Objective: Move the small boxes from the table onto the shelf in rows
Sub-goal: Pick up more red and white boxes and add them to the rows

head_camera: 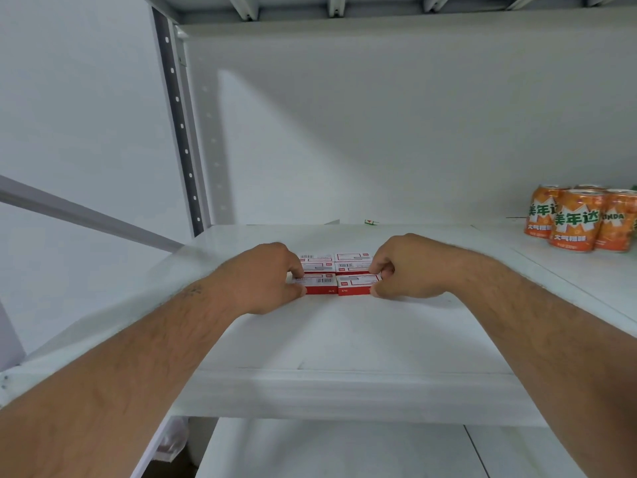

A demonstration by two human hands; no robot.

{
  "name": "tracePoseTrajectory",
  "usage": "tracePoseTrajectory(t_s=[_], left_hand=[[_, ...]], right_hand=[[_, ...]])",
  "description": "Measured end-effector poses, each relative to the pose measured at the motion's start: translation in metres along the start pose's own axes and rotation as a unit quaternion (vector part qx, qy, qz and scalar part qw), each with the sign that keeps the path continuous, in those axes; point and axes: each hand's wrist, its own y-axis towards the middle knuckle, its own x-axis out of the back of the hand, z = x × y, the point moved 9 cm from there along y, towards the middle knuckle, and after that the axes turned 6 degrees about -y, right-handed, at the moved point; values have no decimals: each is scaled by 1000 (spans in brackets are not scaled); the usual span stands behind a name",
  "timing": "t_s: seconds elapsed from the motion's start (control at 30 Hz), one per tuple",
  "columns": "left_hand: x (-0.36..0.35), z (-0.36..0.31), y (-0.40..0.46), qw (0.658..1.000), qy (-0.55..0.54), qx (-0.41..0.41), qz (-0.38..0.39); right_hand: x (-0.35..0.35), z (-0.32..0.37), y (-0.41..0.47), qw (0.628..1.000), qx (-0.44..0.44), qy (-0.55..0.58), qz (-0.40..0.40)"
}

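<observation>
Several small red-and-white boxes lie flat on the white shelf (344, 332) in two columns and three rows. My left hand (265, 281) pinches the front left box (319, 283) by its left end. My right hand (406, 267) pinches the front right box (356, 283) by its right end. Both front boxes rest on the shelf and touch side by side. Behind them sit the middle row (336, 267) and the back row (336, 257), partly hidden by my fingers. The table is out of view.
Several orange drink cans (579, 219) stand on the shelf at the far right. A perforated grey upright (179, 132) rises at the shelf's left back. A lower shelf (344, 453) shows below. A small green scrap (370, 222) lies at the back edge.
</observation>
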Motion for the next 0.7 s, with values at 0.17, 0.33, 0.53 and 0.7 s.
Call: tracePoseTrajectory(t_s=[0.17, 0.33, 0.53, 0.7], left_hand=[[-1, 2, 3, 1000, -14, 8, -3], [-3, 3, 7, 1000, -11, 3, 0], [-4, 2, 8, 1000, -9, -4, 3], [-4, 2, 7, 1000, -9, 0, 4]], right_hand=[[1, -2, 2, 1000, -15, 1, -9], [0, -4, 4, 1000, -28, 1, -12], [1, -5, 3, 999, -38, 3, -25], [0, -2, 2, 998, -44, -27, -25]])
